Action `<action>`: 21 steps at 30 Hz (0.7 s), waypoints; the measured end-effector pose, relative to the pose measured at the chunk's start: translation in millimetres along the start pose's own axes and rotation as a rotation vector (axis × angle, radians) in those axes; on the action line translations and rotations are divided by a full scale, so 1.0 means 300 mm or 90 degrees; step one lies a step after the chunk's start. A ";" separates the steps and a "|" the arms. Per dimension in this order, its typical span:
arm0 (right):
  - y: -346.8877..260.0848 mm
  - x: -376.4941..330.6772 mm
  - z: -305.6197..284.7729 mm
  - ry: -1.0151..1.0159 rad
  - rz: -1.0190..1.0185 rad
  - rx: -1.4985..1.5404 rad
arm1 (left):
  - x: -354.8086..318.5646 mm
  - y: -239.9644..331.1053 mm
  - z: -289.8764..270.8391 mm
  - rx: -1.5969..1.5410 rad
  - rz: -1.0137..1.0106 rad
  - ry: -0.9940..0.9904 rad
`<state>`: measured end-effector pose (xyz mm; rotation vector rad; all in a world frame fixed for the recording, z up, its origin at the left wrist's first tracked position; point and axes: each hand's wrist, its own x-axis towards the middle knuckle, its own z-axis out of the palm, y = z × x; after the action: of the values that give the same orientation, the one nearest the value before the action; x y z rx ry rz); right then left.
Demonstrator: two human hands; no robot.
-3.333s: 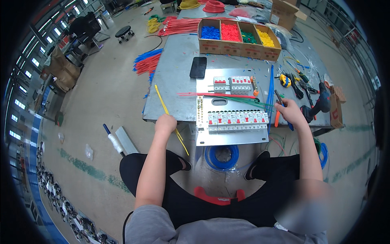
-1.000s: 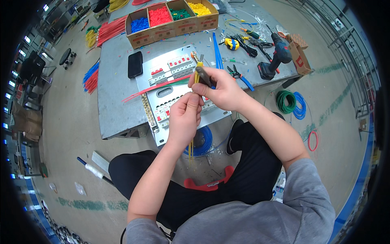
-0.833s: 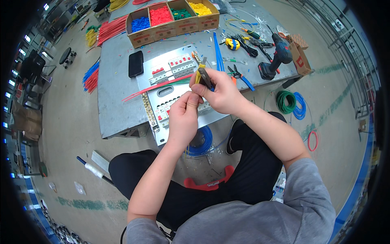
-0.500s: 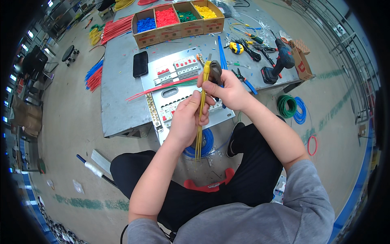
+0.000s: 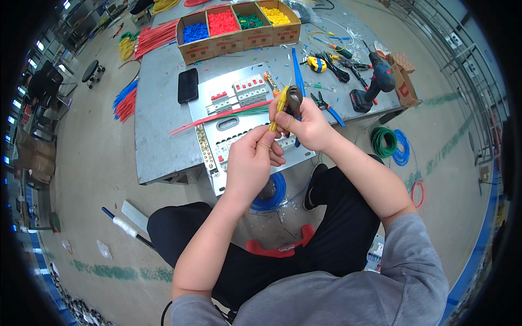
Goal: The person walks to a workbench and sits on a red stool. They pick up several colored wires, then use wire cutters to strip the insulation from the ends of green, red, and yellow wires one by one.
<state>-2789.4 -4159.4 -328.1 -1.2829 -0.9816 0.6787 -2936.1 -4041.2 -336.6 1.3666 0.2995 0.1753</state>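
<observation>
My left hand (image 5: 251, 162) pinches the lower end of a yellow wire (image 5: 277, 110) just above a metal panel (image 5: 217, 128) fitted with rows of circuit breakers (image 5: 250, 90). My right hand (image 5: 309, 124) grips a grey-handled stripping tool (image 5: 294, 98) whose jaws meet the same wire near its upper end. Both hands are raised close together over the panel's right side. A bundle of red wires (image 5: 217, 115) lies diagonally across the panel.
A cardboard tray (image 5: 239, 24) of blue, red, green and yellow pieces stands at the grey table's (image 5: 157, 136) far edge. A black phone (image 5: 188, 85) lies left of the panel. Hand tools and a cordless drill (image 5: 372, 87) sit right. Wire coils (image 5: 389, 144) lie on the floor.
The yellow wire, hanging long below my hands half a second ago, now shows only as a short length between them. Earlier my hands were apart at the table's edge.
</observation>
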 end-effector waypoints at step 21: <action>-0.022 0.009 -0.028 -0.107 0.011 0.333 | 0.000 0.048 -0.106 -0.233 -0.118 -0.289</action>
<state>-2781.3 -4162.3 -321.2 -0.7841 -0.8514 0.9924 -2945.2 -4008.5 -328.0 0.9752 0.0080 -0.2256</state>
